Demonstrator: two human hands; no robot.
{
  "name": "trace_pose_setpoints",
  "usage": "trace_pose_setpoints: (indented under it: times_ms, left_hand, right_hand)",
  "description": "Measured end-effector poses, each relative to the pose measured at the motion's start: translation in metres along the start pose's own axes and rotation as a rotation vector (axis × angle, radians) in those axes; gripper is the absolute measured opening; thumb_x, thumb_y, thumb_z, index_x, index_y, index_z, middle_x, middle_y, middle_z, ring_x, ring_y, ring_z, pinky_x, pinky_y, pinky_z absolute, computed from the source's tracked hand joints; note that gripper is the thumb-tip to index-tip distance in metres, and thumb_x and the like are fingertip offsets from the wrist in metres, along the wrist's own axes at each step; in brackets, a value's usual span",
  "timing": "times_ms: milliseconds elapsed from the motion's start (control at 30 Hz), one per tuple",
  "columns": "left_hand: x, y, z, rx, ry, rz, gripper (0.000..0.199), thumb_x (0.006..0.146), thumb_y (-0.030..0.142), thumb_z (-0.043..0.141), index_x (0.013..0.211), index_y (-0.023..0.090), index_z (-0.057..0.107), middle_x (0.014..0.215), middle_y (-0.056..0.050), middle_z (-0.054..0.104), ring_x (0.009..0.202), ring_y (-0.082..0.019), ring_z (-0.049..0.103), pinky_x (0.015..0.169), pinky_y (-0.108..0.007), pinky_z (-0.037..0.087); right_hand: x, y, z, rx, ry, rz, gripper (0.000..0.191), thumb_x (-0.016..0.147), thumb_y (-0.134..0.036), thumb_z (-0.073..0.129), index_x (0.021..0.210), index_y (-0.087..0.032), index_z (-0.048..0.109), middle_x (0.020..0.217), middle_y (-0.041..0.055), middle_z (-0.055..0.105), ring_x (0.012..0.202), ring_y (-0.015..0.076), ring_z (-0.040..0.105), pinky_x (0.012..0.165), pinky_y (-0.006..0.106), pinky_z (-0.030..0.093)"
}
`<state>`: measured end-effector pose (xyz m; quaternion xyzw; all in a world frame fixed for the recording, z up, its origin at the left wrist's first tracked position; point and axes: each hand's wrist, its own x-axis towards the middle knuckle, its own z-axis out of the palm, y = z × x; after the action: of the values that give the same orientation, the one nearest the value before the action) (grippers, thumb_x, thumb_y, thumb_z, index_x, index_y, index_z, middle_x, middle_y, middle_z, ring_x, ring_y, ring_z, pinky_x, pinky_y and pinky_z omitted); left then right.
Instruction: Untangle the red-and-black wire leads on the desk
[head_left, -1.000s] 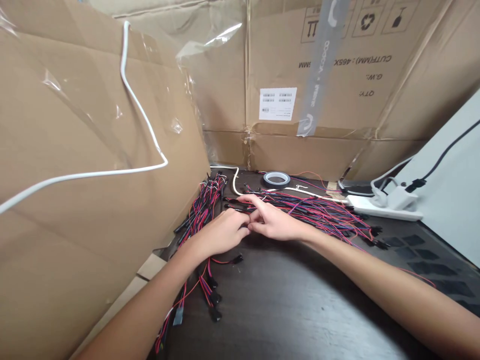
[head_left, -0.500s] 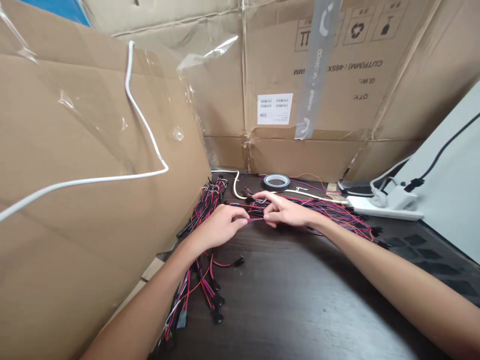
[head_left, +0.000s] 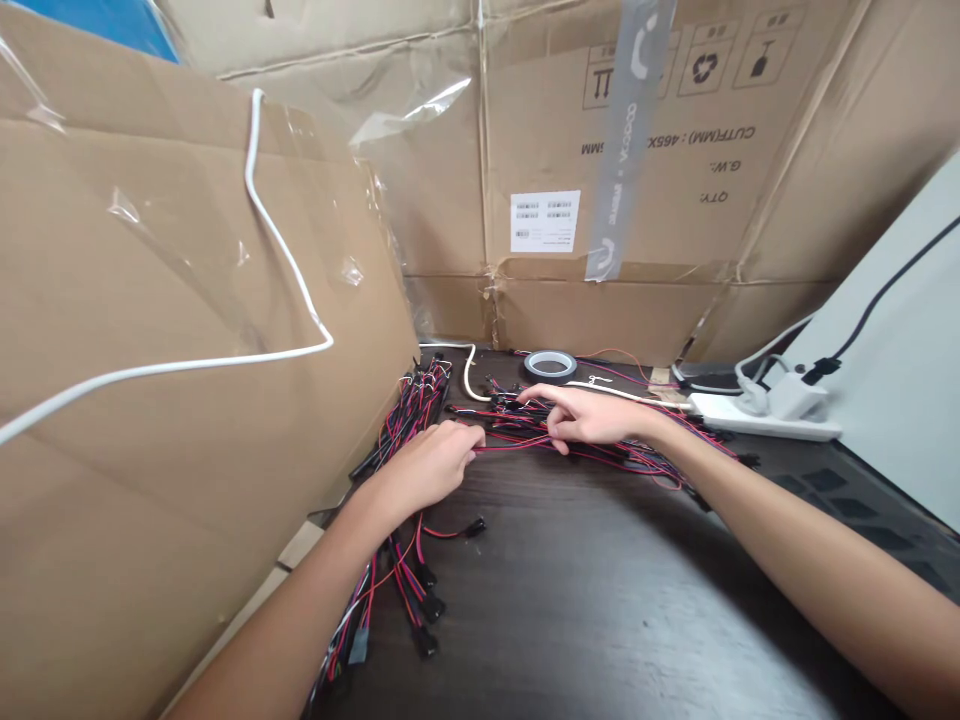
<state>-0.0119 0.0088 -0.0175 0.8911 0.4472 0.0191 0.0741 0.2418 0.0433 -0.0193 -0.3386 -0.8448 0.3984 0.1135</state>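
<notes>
Checking the head view from my end: both bare arms come in from the bottom corners and meet near the back edge of the dark worktop (head_left: 600, 610). The left hand (head_left: 424, 470) is curled, its fingertips closed on a red-and-black wire (head_left: 514, 447) that runs straight across to the right hand (head_left: 592, 418). That right grip is bent down over a loose bunch of red, black and blue wire leads (head_left: 600, 450), partly open; I cannot tell if it has firm hold or is only resting on them.

More leads are heaped toward the back left corner (head_left: 412, 415), against a cardboard sheet (head_left: 172, 300) standing along the left edge. Another bunch lies below the left wrist, near that edge, ending in black connectors (head_left: 427, 640). Clear plastic film (head_left: 390, 110) hangs over the sheet, with a white cable (head_left: 277, 240) running across it.

Along the back edge sit a roll of tape (head_left: 550, 365) and a curved white wire (head_left: 469, 375), just behind the leads. Toward the back right corner is a white power strip (head_left: 765, 422) with a plug adapter (head_left: 791, 397) in it, and a black cord (head_left: 892, 290) runs up a pale panel (head_left: 900, 400). Behind everything is a cardboard wall (head_left: 660, 200) with a white barcode label (head_left: 544, 221) and a gray tape strip (head_left: 622, 150).
</notes>
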Motion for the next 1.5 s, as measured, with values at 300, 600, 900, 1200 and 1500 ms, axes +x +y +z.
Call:
trace_pose_setpoints:
  times_ms: [300, 600, 900, 1200, 1500]
  left_hand:
    - [0.001, 0.031, 0.011, -0.162, 0.152, 0.082, 0.022, 0.087, 0.025, 0.051, 0.106, 0.016, 0.058, 0.105, -0.008, 0.062, 0.098, -0.021, 0.058, 0.083, -0.034, 0.045]
    - [0.005, 0.035, 0.02, -0.309, 0.296, 0.125, 0.017, 0.087, 0.014, 0.05, 0.085, 0.015, 0.067, 0.085, -0.003, 0.067, 0.082, -0.015, 0.06, 0.077, -0.027, 0.042]
    - [0.009, 0.011, 0.007, -0.322, 0.297, 0.049, 0.018, 0.086, 0.016, 0.052, 0.083, 0.016, 0.07, 0.082, -0.002, 0.071, 0.075, -0.013, 0.063, 0.071, -0.024, 0.041]
    - [0.006, 0.007, 0.0, -0.31, 0.287, 0.018, 0.021, 0.087, 0.018, 0.049, 0.086, 0.017, 0.07, 0.087, -0.004, 0.071, 0.08, -0.016, 0.064, 0.077, -0.03, 0.045]
    - [0.006, 0.004, 0.014, -0.109, 0.286, 0.048, 0.024, 0.087, 0.017, 0.045, 0.083, 0.016, 0.069, 0.085, -0.006, 0.07, 0.08, -0.02, 0.064, 0.075, -0.032, 0.046]
  right_hand:
    - [0.001, -0.028, 0.012, -0.005, -0.096, -0.044, 0.077, 0.064, 0.004, 0.036, 0.139, -0.013, 0.026, 0.072, 0.001, 0.062, 0.064, 0.01, 0.053, 0.055, 0.019, 0.039]
    - [0.004, -0.024, 0.015, 0.035, -0.093, -0.051, 0.066, 0.072, 0.0, 0.038, 0.136, -0.012, 0.029, 0.065, -0.001, 0.059, 0.063, 0.0109, 0.052, 0.058, 0.021, 0.038]
    - [-0.012, -0.009, -0.01, 0.022, 0.018, -0.048, 0.05, 0.083, -0.013, 0.044, 0.132, -0.015, 0.033, 0.062, -0.004, 0.046, 0.056, 0.0091, 0.043, 0.056, 0.021, 0.035]
    - [-0.013, -0.001, -0.015, 0.022, 0.03, -0.043, 0.04, 0.086, -0.019, 0.044, 0.125, -0.014, 0.034, 0.063, -0.0032, 0.049, 0.058, 0.0102, 0.044, 0.06, 0.024, 0.038]
    - [-0.01, 0.011, -0.008, 0.08, 0.012, 0.063, 0.035, 0.086, -0.023, 0.045, 0.119, -0.016, 0.035, 0.064, -0.0032, 0.052, 0.054, 0.0088, 0.044, 0.053, 0.02, 0.035]
